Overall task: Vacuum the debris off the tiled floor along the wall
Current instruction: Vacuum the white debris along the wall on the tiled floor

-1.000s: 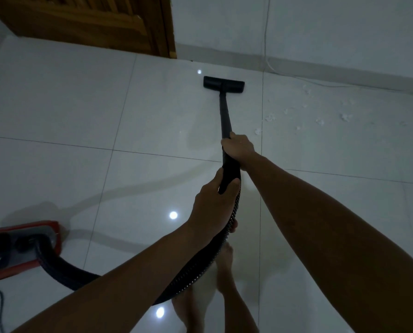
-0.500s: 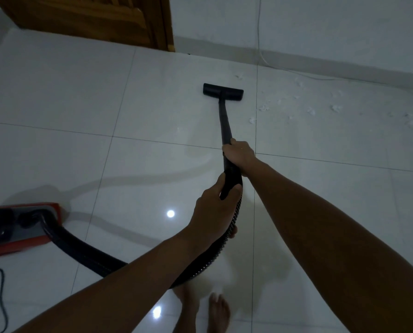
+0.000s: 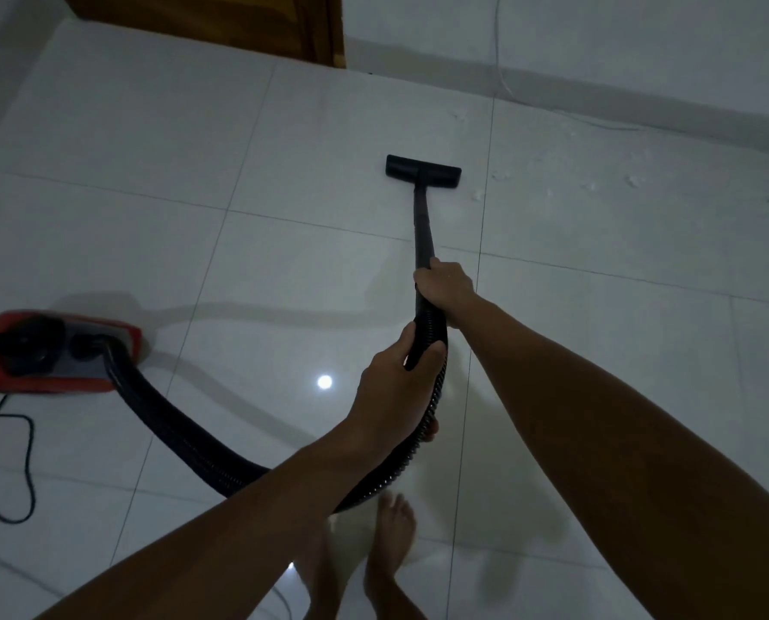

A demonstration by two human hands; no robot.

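Note:
A black vacuum wand point(image 3: 422, 226) runs forward from my hands to a flat black floor nozzle point(image 3: 423, 171) lying on the white tiled floor point(image 3: 158, 140). My right hand point(image 3: 444, 286) grips the wand's lower end. Behind it my left hand point(image 3: 393, 387) grips the ribbed black hose point(image 3: 185, 436) at its handle. The hose curves left to the red canister vacuum point(image 3: 55, 351). Small white bits of debris point(image 3: 633, 181) lie scattered right of the nozzle, near the wall.
A wooden door point(image 3: 221, 20) stands at the back left. A thin white cable point(image 3: 501, 73) hangs down the wall and runs along the skirting. A black power cord point(image 3: 11, 467) loops on the floor at the left. My bare feet point(image 3: 393, 543) stand below my hands.
The nozzle has been drawn back from the wall towards me. The view has shifted, so the canister vacuum and its cord now show more fully at the left.

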